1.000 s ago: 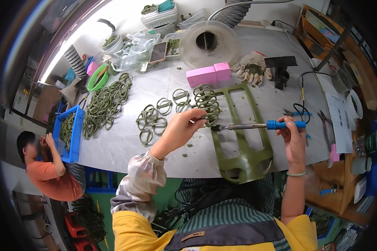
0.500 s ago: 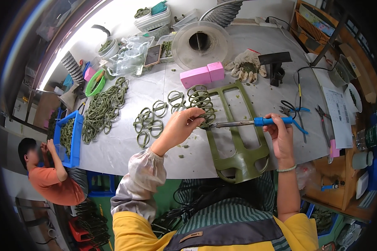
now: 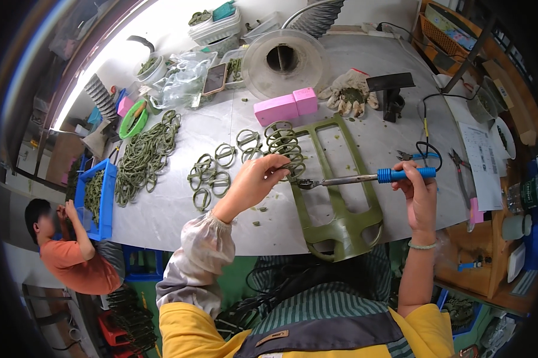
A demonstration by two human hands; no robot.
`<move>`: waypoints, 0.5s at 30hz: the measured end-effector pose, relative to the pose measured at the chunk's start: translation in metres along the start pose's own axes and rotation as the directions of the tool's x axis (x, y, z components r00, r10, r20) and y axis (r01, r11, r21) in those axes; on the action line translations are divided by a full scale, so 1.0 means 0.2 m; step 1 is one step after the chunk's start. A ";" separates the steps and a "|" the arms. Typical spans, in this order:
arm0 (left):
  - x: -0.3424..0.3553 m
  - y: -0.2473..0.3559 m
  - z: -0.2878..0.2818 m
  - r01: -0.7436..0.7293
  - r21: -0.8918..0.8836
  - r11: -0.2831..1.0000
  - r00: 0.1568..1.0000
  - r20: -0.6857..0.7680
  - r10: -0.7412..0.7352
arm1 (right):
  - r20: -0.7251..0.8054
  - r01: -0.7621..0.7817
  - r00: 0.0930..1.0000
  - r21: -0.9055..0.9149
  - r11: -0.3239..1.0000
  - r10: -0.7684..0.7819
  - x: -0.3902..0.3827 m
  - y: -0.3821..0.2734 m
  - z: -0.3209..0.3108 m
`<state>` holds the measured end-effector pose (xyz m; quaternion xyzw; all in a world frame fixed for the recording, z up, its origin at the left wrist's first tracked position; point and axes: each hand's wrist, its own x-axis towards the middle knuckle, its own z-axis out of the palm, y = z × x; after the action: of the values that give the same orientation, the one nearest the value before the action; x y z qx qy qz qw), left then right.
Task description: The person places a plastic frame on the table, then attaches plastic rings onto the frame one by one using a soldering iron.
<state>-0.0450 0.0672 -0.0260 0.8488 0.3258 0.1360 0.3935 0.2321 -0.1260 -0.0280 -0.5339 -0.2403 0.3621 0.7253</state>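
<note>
My right hand (image 3: 418,197) is wrapped round the blue handle of a soldering iron (image 3: 349,179). The iron lies level, its flattened tip over the left rail of an olive-green plastic frame (image 3: 339,218), just right of my left fingertips. With finger and thumb together, my left hand (image 3: 256,182) pinches a green plastic ring (image 3: 293,169) against that rail. Beyond those fingers a row of similar rings (image 3: 281,136) overlaps along the frame's upper left side. Several loose rings with crossbars (image 3: 220,184) lie left of my left hand.
A long heap of green rings (image 3: 147,158) is on the left, beside a blue crate (image 3: 106,200). Pink blocks (image 3: 285,107), a funnel-shaped duct (image 3: 257,65) and a stained glove (image 3: 349,92) sit behind. Pliers (image 3: 460,173) lie right. A person in orange (image 3: 78,256) works at far left.
My right hand has shifted to the right with the soldering iron, drawing its tip slightly away from my left fingertips. My left hand keeps its pinch in nearly the same place.
</note>
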 end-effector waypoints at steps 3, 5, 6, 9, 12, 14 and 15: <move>0.01 -0.01 -0.02 -0.004 -0.096 0.995 1.000 -0.031 0.001 | -0.011 -0.016 1.000 -0.003 1.000 0.016 -0.01 -0.02 -0.02; 0.01 -0.09 -0.09 -0.023 -0.297 0.955 0.992 -0.125 -0.015 | -0.021 -0.030 0.999 0.007 1.000 0.030 -0.03 -0.03 0.00; 0.01 -0.16 -0.14 -0.004 -0.262 0.965 0.971 -0.232 -0.059 | -0.019 -0.041 0.999 0.005 0.999 0.041 -0.04 -0.04 0.01; -0.02 -0.40 -0.22 0.032 0.125 0.992 0.935 -0.355 0.014 | -0.003 -0.053 0.999 0.000 0.999 0.053 -0.05 -0.05 0.01; -0.03 -0.51 -0.14 -0.044 0.529 0.848 0.923 -0.304 0.237 | -0.005 -0.050 0.999 0.001 0.999 0.050 -0.05 -0.05 0.02; -0.01 -0.51 -0.06 0.087 0.273 0.958 0.907 -0.420 0.037 | -0.008 -0.049 0.999 0.006 0.999 0.049 -0.04 -0.04 0.03; 0.01 -0.52 -0.04 0.087 0.272 0.958 0.906 -0.421 0.037 | 0.003 -0.043 0.999 0.006 0.999 0.043 -0.04 -0.04 0.03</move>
<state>-0.0942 0.1229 -0.0988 0.8427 0.4302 0.2626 0.1894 0.2243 -0.1293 -0.0179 -0.5364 -0.2287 0.3789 0.7186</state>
